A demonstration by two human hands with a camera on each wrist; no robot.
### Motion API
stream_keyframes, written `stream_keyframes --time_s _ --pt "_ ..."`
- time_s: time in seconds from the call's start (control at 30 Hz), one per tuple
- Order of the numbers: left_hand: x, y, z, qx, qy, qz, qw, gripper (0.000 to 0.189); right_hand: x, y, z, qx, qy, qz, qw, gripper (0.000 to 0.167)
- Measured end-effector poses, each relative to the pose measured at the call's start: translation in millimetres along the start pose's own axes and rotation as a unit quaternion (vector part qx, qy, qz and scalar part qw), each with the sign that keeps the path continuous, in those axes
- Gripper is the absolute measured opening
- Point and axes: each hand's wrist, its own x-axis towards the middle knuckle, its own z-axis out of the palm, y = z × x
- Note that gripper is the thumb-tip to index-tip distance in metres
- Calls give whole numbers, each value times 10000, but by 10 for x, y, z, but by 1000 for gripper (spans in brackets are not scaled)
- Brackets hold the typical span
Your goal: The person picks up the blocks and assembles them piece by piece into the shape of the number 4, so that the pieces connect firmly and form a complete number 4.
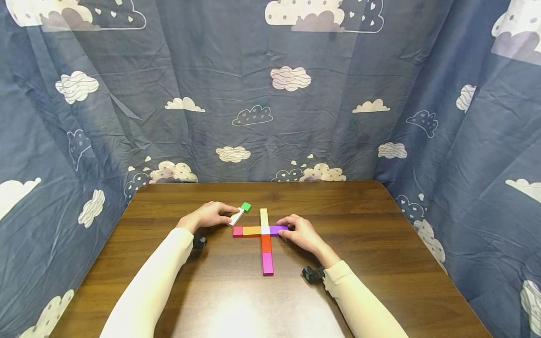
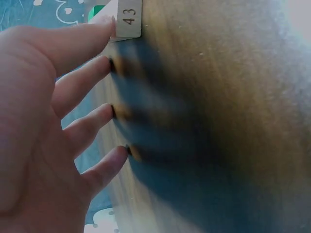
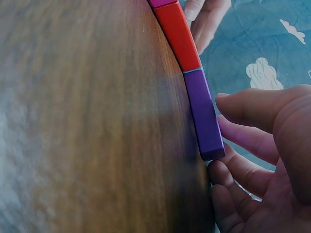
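My left hand (image 1: 210, 214) pinches a white block (image 1: 236, 217) between thumb and forefinger, the other fingers spread beside it. The block's end bears the number 43 in the left wrist view, where the forefinger is hidden. A green block (image 1: 246, 206) sits at its far end. My right hand (image 1: 301, 233) has thumb and fingers around a purple block (image 3: 204, 114), the right arm of a cross of flat blocks. The cross also has a pale yellow block (image 1: 264, 216), a small whitish centre (image 1: 265, 230), an orange block (image 1: 251, 230), a pink block (image 1: 237, 232), a red block (image 1: 266, 243) and a magenta block (image 1: 268, 264).
The blocks lie on a dark brown wooden table (image 1: 359, 211). Blue curtains (image 1: 236, 56) with cloud prints hang behind it and at both sides. A black wrist device (image 1: 313, 274) is worn on the right arm, another (image 1: 200, 242) on the left.
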Motion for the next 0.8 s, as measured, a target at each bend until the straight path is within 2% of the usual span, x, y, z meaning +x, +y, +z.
stream_keyframes --time_s 0.1,0.33,0.8 --pt "2 -5 32 129 74 46 9999 43 -3 0 1 3 12 9 10000 29" --pt "-11 -23 112 108 300 47 9995 42 -22 -5 8 35 55 17 10000 28" --pt "-56 23 103 -30 365 -52 9993 42 -9 -29 -14 63 42 -74 9999 28"
